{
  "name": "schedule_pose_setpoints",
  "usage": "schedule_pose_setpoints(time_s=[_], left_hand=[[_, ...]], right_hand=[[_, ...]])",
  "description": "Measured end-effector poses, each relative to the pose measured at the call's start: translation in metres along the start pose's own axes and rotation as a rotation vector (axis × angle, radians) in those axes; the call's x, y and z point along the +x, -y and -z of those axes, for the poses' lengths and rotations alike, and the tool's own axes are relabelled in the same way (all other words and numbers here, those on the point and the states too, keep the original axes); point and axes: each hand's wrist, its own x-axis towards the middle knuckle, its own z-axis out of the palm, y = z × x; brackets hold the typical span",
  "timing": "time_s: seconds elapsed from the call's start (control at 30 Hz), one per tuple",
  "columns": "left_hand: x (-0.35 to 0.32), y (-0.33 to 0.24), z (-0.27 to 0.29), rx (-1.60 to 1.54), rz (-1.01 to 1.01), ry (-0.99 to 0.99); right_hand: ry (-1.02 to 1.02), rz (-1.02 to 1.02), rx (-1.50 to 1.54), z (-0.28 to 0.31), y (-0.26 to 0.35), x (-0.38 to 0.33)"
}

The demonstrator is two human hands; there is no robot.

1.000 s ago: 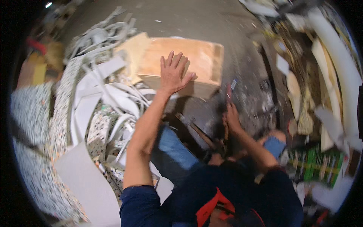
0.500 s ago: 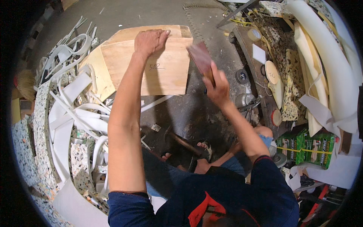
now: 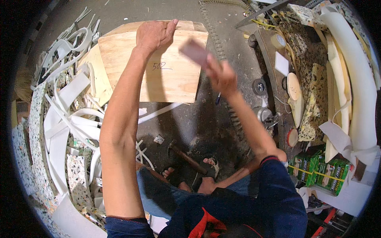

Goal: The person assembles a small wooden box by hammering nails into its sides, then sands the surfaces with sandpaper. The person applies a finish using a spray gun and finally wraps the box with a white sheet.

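Note:
In front of me a pale plywood piece (image 3: 174, 89) stands tilted, its broad face toward me with handwriting on it. My left hand (image 3: 154, 35) is closed over its top edge, thumb toward the right. My right hand (image 3: 223, 77) grips a flat reddish-brown sanding block (image 3: 193, 51), blurred by motion. The block hangs in front of the upper right of the plywood face; whether it touches the wood I cannot tell. Just below my right hand is a dark blue pen (image 3: 218, 98).
White foam strips (image 3: 85, 123) and speckled foam slabs (image 3: 41, 131) heap up at left. A hammer (image 3: 188, 158) lies near my feet. At right, a low bench (image 3: 274, 51) carries a tape roll (image 3: 278, 41) and foam pieces; green boxes (image 3: 317, 172) sit nearer. A coiled hose (image 3: 216, 39) crosses the floor.
My right hand has swung the sanding block left, from beside the plywood's right edge to in front of its face. My left hand keeps its hold on the top edge. The view has shifted slightly.

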Motion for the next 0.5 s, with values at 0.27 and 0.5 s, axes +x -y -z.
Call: schedule_pose_setpoints(time_s=[0.27, 0.5], left_hand=[[0.004, 0.006, -0.01, -0.028, -0.059, -0.128], [-0.01, 0.006, -0.008, -0.021, -0.07, -0.092]], right_hand=[[-0.039, -0.006, 0.153, -0.004, 0.033, -0.022], [-0.221, -0.068, 0.178, 0.005, -0.034, 0.109]])
